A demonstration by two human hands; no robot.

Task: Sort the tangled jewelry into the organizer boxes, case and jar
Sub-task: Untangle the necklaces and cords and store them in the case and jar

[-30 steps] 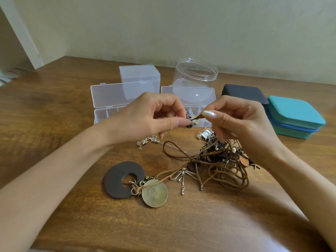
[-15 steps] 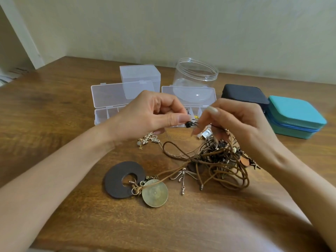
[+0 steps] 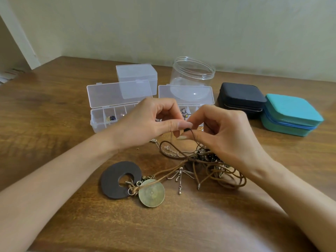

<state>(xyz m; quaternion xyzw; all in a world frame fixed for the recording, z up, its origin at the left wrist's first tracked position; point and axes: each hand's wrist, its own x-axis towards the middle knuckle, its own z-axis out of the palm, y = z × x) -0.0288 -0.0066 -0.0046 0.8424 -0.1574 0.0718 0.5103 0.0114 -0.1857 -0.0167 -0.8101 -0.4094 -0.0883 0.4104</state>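
Tangle — worktop centre, 6 o'clock of organizer boxes | left hand, right hand: both hands pinching dark cord end | judged light, limp, snag-prone — best gripped near capped tip.

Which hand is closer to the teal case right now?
Right. The right hand sits just left of the teal case, bare table between them; the left hand is farther left, in front of the open organizer box. Both pinch a dark cord.

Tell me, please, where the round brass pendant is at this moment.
In the head view the brass pendant lies on the table, just right of the dark ring and left of the cord tangle.
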